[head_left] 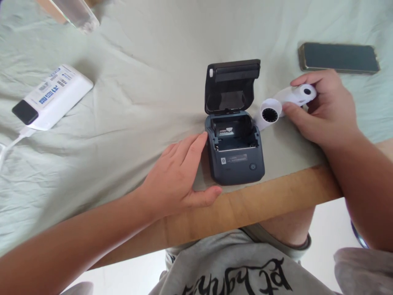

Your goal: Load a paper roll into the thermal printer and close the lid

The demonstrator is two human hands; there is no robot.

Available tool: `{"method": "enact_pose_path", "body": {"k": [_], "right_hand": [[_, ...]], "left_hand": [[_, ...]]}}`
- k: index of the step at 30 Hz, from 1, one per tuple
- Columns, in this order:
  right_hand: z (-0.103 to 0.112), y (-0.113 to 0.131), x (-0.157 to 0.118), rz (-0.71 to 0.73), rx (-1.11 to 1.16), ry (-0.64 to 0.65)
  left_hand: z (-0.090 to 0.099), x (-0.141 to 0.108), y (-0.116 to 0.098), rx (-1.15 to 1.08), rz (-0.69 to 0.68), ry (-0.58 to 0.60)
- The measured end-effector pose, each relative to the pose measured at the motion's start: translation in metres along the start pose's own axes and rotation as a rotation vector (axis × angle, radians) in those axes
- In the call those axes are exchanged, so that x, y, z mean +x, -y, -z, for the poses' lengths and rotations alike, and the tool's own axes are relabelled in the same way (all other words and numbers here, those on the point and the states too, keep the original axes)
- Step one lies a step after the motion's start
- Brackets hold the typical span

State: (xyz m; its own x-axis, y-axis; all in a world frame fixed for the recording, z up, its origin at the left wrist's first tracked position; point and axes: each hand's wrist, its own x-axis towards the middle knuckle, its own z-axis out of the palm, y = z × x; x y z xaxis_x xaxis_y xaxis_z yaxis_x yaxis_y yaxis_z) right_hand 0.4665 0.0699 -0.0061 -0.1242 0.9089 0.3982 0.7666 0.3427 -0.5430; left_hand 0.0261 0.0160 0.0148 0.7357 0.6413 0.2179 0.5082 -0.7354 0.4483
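A dark label printer [238, 166] sits near the table's front edge with its black lid [231, 88] raised and its paper bay exposed. My left hand [179, 176] lies at the printer's left side, fingers stretched out and fingertips at its edge, thumb apart. To the right, my right hand [327, 106] has its thumb and fingers around one of two white rolls with dark cores. That roll [307, 92] is farther right; the other white roll [270, 112] rests against the printer's right side.
A phone [339, 58] lies at the back right. On the left is a white device [53, 96] with a cable. A clear case [78, 14] stands at the back left. The wooden table edge [245, 207] runs along the front, beside a wrinkled cloth [138, 82].
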Motion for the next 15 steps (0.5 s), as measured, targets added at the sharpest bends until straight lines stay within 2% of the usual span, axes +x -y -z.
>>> {"method": "enact_pose_path", "body": {"k": [5, 11, 15], "right_hand": [[0.0002, -0.0008, -0.0008, 0.02, 0.028, 0.005], [0.0041, -0.0069, 0.0001, 0.001, -0.025, 0.006], [0.0044, -0.0071, -0.0007, 0.024, 0.002, 0.057]], "left_hand": [[0.0051, 0.0011, 0.0024, -0.047, 0.046, 0.052], [0.0036, -0.0005, 0.003, -0.033, -0.004, 0.017], [0.0034, -0.0004, 0.0029, -0.028, 0.011, 0.039]]}}
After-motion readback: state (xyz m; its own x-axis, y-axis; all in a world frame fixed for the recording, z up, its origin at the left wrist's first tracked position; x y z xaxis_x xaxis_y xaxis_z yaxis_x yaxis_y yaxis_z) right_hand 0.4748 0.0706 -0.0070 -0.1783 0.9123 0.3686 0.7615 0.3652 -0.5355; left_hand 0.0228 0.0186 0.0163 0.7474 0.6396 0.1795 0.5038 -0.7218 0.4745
